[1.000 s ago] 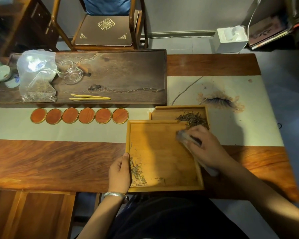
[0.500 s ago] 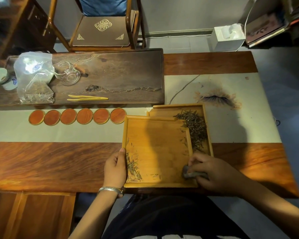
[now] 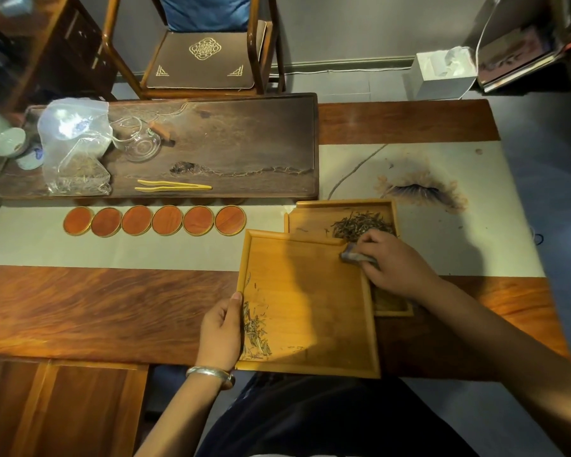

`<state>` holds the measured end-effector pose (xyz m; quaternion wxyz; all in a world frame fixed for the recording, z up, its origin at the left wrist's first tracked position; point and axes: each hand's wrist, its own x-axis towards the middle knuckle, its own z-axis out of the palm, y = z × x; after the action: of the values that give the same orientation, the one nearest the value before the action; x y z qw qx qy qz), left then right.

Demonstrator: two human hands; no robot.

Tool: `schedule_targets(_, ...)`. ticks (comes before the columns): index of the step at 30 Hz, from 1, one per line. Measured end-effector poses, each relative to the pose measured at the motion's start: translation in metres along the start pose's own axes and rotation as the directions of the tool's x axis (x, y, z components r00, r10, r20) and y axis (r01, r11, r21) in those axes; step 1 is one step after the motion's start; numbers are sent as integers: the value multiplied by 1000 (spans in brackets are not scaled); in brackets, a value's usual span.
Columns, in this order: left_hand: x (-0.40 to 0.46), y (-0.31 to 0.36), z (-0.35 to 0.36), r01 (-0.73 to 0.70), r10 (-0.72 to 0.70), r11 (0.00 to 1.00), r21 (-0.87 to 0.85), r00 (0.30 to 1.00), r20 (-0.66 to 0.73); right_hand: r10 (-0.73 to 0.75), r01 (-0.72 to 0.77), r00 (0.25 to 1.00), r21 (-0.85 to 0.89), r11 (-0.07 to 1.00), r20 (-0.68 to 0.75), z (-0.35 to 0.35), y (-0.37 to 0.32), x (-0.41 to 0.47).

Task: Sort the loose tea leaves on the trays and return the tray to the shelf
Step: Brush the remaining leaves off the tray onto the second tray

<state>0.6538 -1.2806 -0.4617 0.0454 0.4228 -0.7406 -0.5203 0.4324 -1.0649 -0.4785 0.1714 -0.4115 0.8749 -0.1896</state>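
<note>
Head view: a square bamboo tray [image 3: 310, 305] is seen on the near part of a wooden table [image 3: 96, 308], its far right corner overlapping a second bamboo tray [image 3: 314, 216] that lies just beyond and to the right. The near tray's left rim is gripped by the left hand [image 3: 220, 331], with the thumb laid along the edge and the fingers curled under it; a silver bangle [image 3: 210, 374] is worn on that wrist. A small patch of pale tea leaves [image 3: 254, 334] is gathered against the near tray's left rim, just beside that thumb. A larger heap of dark tea leaves [image 3: 360, 225] lies in the far part of the second tray. A small greyish brush [image 3: 356, 257] is pinched in the curled fingers of the right hand [image 3: 393, 265] at the near tray's far right corner, close to the dark heap; whether its tip touches the leaves cannot be told.

Further left, six round wooden coasters [image 3: 154, 221] are set in a row on a pale table runner [image 3: 112, 249]. Beyond them a dark wooden tea board [image 3: 244, 143] carries yellow tweezers [image 3: 173, 186], a glass pitcher [image 3: 142, 145] and a clear plastic bag [image 3: 75, 146] holding tea. A chair [image 3: 205, 57] stands at the far side, and a white tissue box [image 3: 442, 74] is seen on the floor at the far right.
</note>
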Motion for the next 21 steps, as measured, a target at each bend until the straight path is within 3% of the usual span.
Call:
schedule_targets(3, -1, -1, 2, 24, -24, 1000, -15, 1000, -8, 34, -36, 998, -27, 999, -52, -5, -1, 7)
schedule_targets(7, 0, 0, 5, 38, -38, 999, -18, 999, -15, 15, -6, 991, 66, 998, -134, -11, -22, -6)
schedule_targets(13, 3, 3, 6, 38, -39, 999, -29, 999, -21, -165, 155, 984, 133, 979, 61, 0, -55, -45)
schedule_targets(21, 6, 8, 6, 28, -25, 997, -67, 999, 45, 114, -101, 985, 105, 989, -132, 8, -36, -25)
